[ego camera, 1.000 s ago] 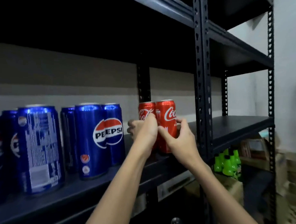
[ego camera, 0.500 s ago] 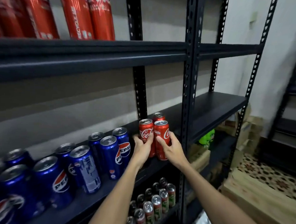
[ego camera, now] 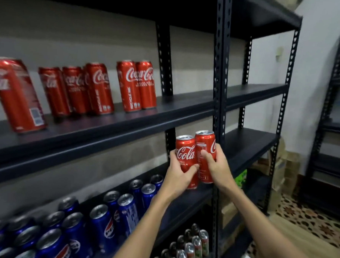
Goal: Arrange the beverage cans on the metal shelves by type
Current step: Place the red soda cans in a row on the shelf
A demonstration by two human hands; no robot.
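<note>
My left hand (ego camera: 178,175) curls around one red Coca-Cola can (ego camera: 185,156), my right hand (ego camera: 216,164) around another red can (ego camera: 205,149) touching it, seemingly lifted off the black metal shelf (ego camera: 247,143). Blue Pepsi cans (ego camera: 112,213) stand left; more red cans (ego camera: 136,85) above.

A single wide-angle head-worn camera looks forward and slightly down along a dark metal shelving unit (ego camera: 217,115), standing close at its right end. The unit runs away to the left, its wall side far and its front edge near. The upper shelf (ego camera: 99,134) sits about level with the lens, so its cans are seen side-on; the lower shelf (ego camera: 184,204) is viewed from above, showing can tops. Both forearms enter from the bottom edge, reaching to mid-frame. The right of the frame takes in a white wall (ego camera: 314,66) and patterned floor (ego camera: 304,220). Straight lines bow toward the edges.
</note>
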